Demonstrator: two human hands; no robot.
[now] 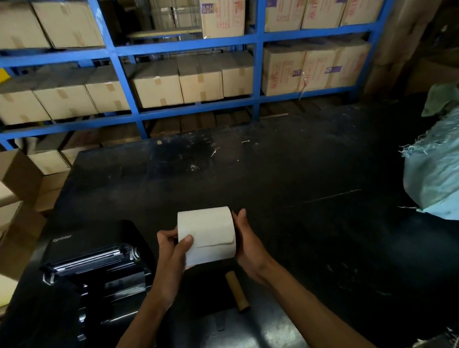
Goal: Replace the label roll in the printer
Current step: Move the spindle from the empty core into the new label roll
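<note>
With the printer (94, 263) lid open at near left and an empty cardboard core (237, 291) lying on the table (302, 170), removal looks done. Left hand (174, 250) and right hand (249, 246) clamp the fresh label roll (206, 235) by its ends (thumb on loose edge), mid-air right of the printer. Left: seat, feed, close.

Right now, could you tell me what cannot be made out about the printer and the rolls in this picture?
- Printer, head view: its open roll bay is too dark to see into.
- Label roll: both ends are covered by the left hand and the right hand, hiding its core.
- Cardboard core on the table: its far end is hidden behind the roll.
</note>
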